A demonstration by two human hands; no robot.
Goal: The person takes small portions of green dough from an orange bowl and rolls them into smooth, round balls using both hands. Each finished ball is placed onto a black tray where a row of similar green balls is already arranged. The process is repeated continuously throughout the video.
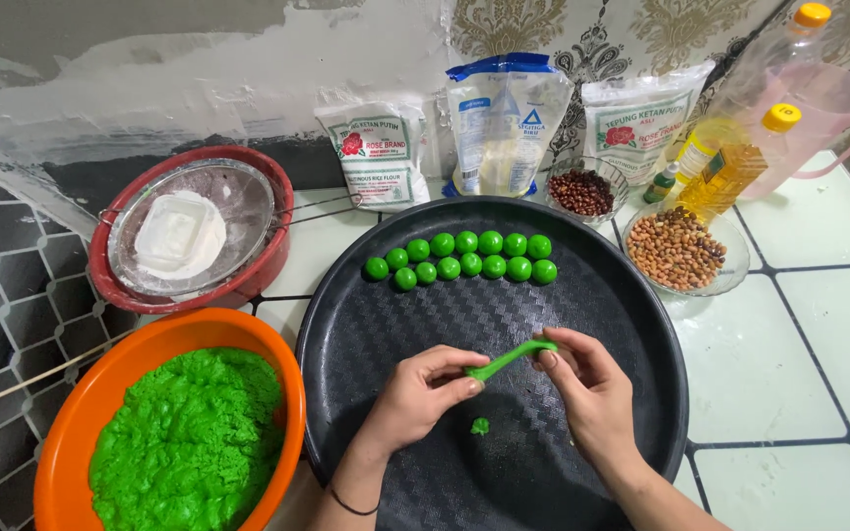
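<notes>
Over a round black tray (pixel 632 324), my left hand (pixel 423 393) and my right hand (pixel 587 388) pinch the two ends of a thin green dough strip (pixel 510 358), stretched between them. A small green dough scrap (pixel 480 426) lies on the tray just below the strip. Several green dough balls (pixel 464 256) sit in two rows at the tray's far side. An orange bowl (pixel 150 339) at the lower left holds a mass of green dough (pixel 189 442).
A red bowl (pixel 258 275) with a metal sieve (pixel 238 202) and a white container stands at the back left. Three flour bags (pixel 504 123) lean on the wall. Glass bowls of peanuts (pixel 681 248) and red beans (pixel 582 192), oil bottles (pixel 740 162) and a pink jug (pixel 838 108) stand at the back right.
</notes>
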